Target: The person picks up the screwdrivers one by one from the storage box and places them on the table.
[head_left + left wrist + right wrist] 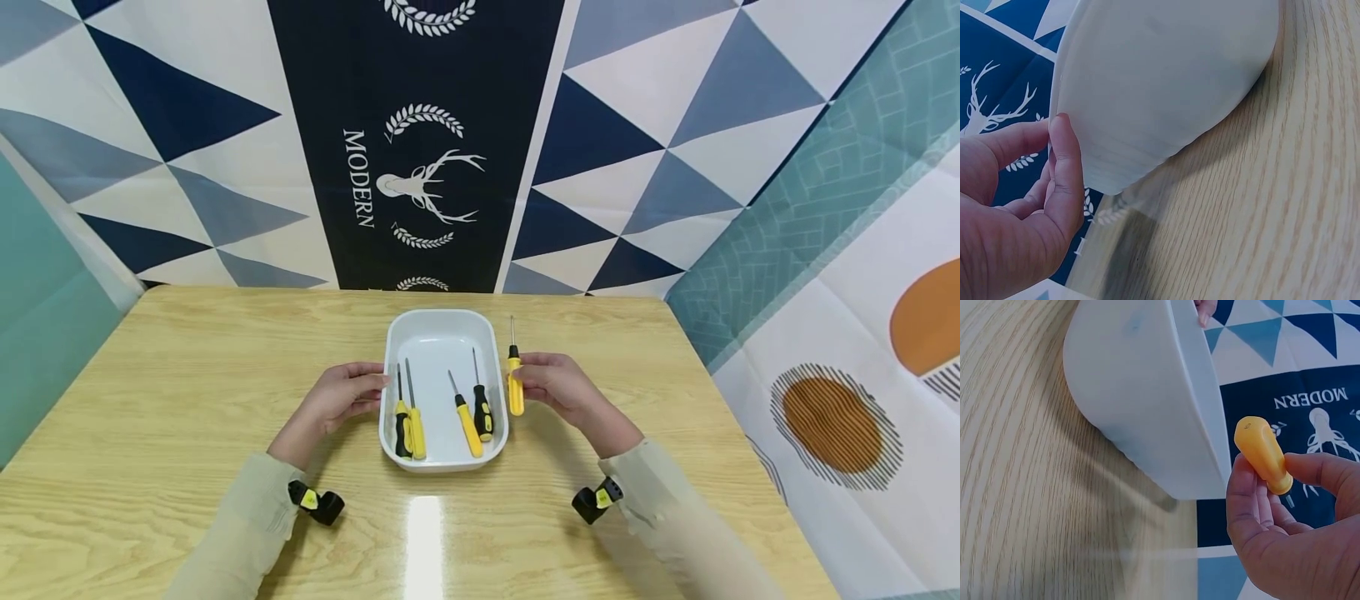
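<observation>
A white plastic tray (438, 325) stands on the wooden table, holding several screwdrivers. Two lie along its left side, a black-and-yellow one (402, 429) beside a yellow one (417, 433). Toward the right are another yellow-handled screwdriver (468, 425) and a black one with yellow patches (482, 412). My left hand (348, 396) pinches the tray's left rim between thumb and fingers, as the left wrist view shows. Just outside the right rim, my right hand (555, 383) holds a screwdriver (515, 383) by its yellow handle, the shaft pointing away from me. Its handle end (1260, 450) faces the right wrist camera.
The light wood table (225, 400) extends on both sides of the tray. Behind it rises a patterned cloth (420, 250) with triangles and a deer print. Another cloth (825, 417) with brown ovals hangs at the right.
</observation>
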Motion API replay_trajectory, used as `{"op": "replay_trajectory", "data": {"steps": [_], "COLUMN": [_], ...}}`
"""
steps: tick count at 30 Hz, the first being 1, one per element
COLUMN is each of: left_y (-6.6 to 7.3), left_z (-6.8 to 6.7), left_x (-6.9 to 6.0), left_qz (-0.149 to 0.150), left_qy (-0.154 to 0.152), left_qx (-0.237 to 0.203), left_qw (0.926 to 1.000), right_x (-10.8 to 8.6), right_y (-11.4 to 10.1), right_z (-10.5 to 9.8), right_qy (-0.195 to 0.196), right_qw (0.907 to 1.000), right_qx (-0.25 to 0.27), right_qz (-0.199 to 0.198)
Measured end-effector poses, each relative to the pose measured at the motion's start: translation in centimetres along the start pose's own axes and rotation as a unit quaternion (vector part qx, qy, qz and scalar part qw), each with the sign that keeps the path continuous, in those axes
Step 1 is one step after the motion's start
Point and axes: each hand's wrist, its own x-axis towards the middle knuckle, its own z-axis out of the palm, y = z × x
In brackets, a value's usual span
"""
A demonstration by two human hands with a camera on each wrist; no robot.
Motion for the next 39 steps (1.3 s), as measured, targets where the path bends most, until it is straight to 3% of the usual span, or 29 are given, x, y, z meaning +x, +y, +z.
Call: {"op": "replay_trajectory", "data": {"steps": [18, 39], "left_y": [-0.1, 0.1], "left_z": [0.1, 0.2], "left_x": [0.1, 0.0], "left_qz": [-0.005, -0.007], "left_qy": [0.006, 0.009], "left_qx": [-0.005, 0.001], "left_qw": [1.0000, 0.9999], "right_x": [-0.1, 0.0], "right_y": [0.9, 2.1], "right_z": [-1.4, -2.7], "right_qy": [0.010, -0.008], "right_qw": [0.9999, 0.9998], "right_qx": [0.005, 0.017], "right_qz": [0.009, 0.010]}}
